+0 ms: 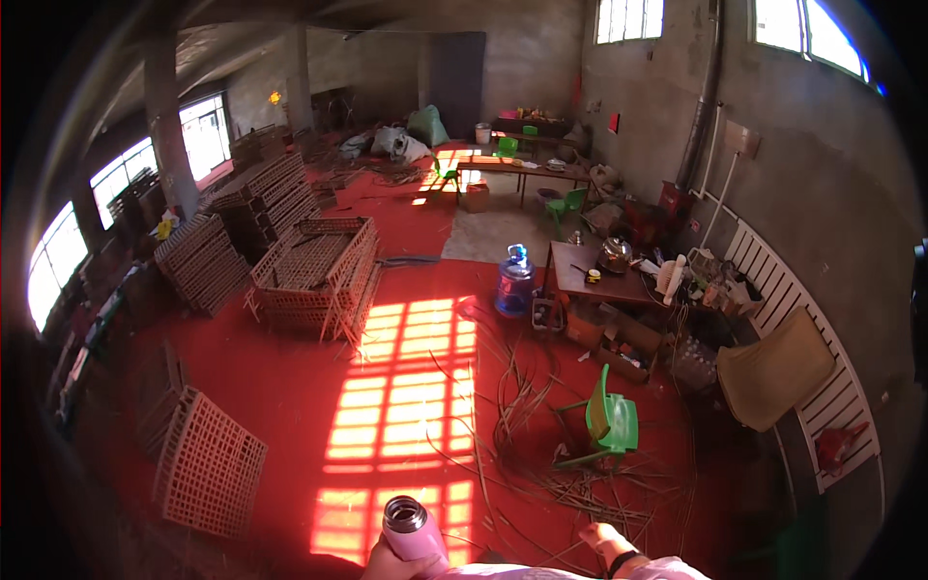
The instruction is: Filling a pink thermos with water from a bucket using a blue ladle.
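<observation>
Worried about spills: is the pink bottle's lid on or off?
Off: the pink bottle, upright in the left hand, shows an open round mouth.

Bottom edge of the frame, centre to right of centre. Left hand (389, 564): raised at bottom centre, fingers (379, 561) wrapped around a pink flask (411, 530) held upright, only the top of the hand showing. Right hand (601, 539): right of centre, loosely curled with knuckles upward, holding nothing visible. A dark band circles the right wrist. Pale sleeves cover both forearms at the lower border.
</observation>
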`<act>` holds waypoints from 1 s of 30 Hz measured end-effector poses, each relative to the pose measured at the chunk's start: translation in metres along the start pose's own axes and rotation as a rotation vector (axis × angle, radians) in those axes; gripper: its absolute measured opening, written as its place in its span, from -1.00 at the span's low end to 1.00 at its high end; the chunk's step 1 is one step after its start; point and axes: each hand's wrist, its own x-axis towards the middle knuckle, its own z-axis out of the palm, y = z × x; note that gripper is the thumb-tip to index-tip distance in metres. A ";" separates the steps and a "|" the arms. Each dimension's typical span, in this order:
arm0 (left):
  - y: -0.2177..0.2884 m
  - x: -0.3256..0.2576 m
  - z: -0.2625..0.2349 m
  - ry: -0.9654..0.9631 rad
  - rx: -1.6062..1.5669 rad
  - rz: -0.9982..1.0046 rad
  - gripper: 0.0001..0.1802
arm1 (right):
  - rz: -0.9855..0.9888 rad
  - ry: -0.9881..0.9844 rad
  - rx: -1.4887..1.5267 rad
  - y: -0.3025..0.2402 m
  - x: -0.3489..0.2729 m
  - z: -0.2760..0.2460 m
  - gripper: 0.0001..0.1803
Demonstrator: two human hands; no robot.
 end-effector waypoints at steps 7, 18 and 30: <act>0.039 0.237 -0.091 0.043 -0.215 0.061 -0.21 | -0.970 0.156 0.061 -0.327 0.164 -0.187 -0.63; 0.143 0.704 -0.257 0.168 -0.441 0.217 -0.25 | -0.215 -0.500 -0.362 -0.311 0.362 -0.294 -0.48; 0.239 1.192 -0.320 0.369 -0.580 0.274 -0.33 | -0.592 0.106 0.021 -0.656 0.716 -0.532 -0.72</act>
